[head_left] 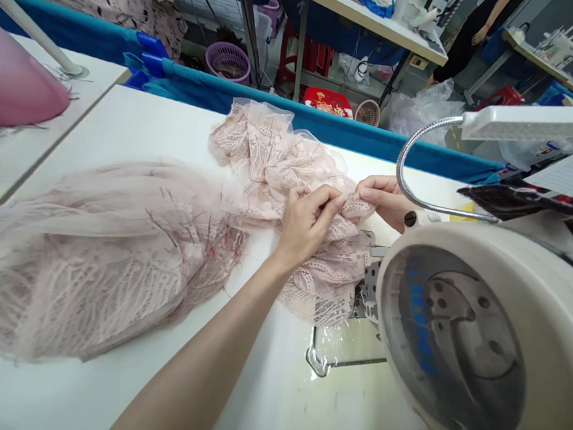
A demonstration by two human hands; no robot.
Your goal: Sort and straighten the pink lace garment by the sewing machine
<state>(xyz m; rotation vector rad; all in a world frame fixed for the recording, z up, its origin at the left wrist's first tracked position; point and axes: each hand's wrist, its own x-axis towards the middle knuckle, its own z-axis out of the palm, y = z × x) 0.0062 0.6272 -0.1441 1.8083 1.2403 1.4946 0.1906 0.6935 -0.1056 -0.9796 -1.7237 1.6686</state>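
Observation:
A pale pink lace and tulle garment lies spread over the white sewing table, bunched up near the needle area. My left hand pinches a fold of the lace fabric close to the machine. My right hand grips the same fold from the far side, partly hidden behind the lamp's neck. The two hands almost touch, fingertips facing each other over the fabric.
A white sewing machine fills the right foreground, with a gooseneck lamp above it. A blue fabric barrier edges the table's far side. Baskets, stools and other tables stand beyond, with a person at the far right.

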